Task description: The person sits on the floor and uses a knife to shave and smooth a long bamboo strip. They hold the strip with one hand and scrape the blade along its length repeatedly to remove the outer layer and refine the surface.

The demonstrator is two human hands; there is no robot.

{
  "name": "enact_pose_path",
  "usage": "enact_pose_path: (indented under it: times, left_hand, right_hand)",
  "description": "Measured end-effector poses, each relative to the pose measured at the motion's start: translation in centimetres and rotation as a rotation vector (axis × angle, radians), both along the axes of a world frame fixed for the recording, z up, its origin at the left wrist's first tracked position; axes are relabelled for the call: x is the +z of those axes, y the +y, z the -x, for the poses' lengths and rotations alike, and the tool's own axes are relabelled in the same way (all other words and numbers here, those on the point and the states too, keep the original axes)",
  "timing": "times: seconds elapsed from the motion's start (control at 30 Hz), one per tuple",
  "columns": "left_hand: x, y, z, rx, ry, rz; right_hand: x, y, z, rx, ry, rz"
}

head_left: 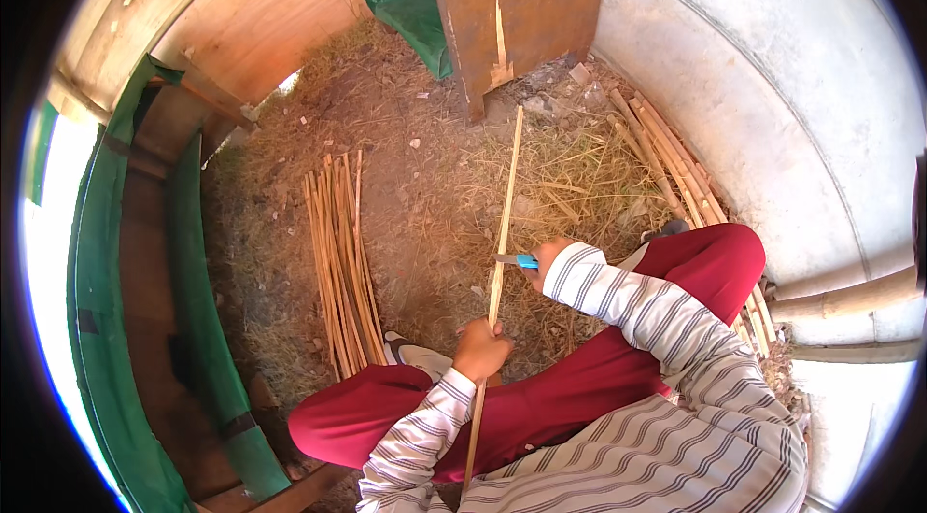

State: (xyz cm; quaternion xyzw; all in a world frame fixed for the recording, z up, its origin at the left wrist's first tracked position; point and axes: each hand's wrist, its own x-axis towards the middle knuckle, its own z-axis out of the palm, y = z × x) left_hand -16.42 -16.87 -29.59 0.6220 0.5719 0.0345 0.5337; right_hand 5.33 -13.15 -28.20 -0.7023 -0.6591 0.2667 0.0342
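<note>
A long, thin bamboo strip (507,194) slants up and away from my lap across the middle of the view. My left hand (481,349) is closed around its lower part, just above my legs. Farther along, my right hand (551,259) grips the blue handle of a knife (525,262). The knife's blade lies across the strip and appears to touch its surface. The strip's near end passes beside my left sleeve, down against my clothing.
A bundle of bamboo strips (340,262) lies on the dirt floor at left, by my sandalled foot. Longer bamboo pieces (681,160) rest along the pale wall at right. Shavings (579,185) litter the ground ahead. A wooden cabinet (526,6) stands beyond; green-covered boards (208,310) line the left.
</note>
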Motion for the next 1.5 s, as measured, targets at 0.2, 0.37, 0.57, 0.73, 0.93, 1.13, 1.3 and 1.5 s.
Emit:
enact_pose_path:
  times: [0.2, 0.37, 0.57, 0.73, 0.93, 1.13, 1.3, 1.5]
  left_hand:
    - [-1.9, 0.0, 0.1, 0.0, 0.0, -0.027]
    - [-2.7, 0.0, 0.2, -0.035, 0.074, -0.056]
    - [-1.6, -0.8, -0.8, -0.022, 0.197, -0.131]
    - [-0.7, -1.4, -1.2, -0.05, 0.221, -0.17]
    - [-0.9, -1.3, -1.0, -0.077, 0.226, -0.152]
    - [-0.6, -1.3, -1.1, -0.084, 0.253, -0.143]
    - [0.8, -1.8, -1.3, -0.081, 0.298, -0.077]
    - [0.7, -2.7, -0.4, -0.147, 0.216, -0.063]
  right_hand:
    - [-3.0, 1.0, 0.5, 0.101, -0.03, 0.076]
    - [-1.3, 1.6, 1.8, 0.124, -0.058, 0.292]
    - [-2.6, 2.0, 2.3, 0.105, -0.069, 0.357]
    - [-3.2, 2.3, 2.4, 0.056, -0.093, 0.377]
    - [-2.4, 3.1, 2.1, 0.023, -0.088, 0.411]
    - [-4.6, 3.6, 2.1, -0.101, -0.098, 0.318]
    - [-4.2, 5.1, 1.1, -0.21, -0.019, 0.438]
    - [-6.0, 7.3, -1.0, -0.214, -0.154, 0.468]
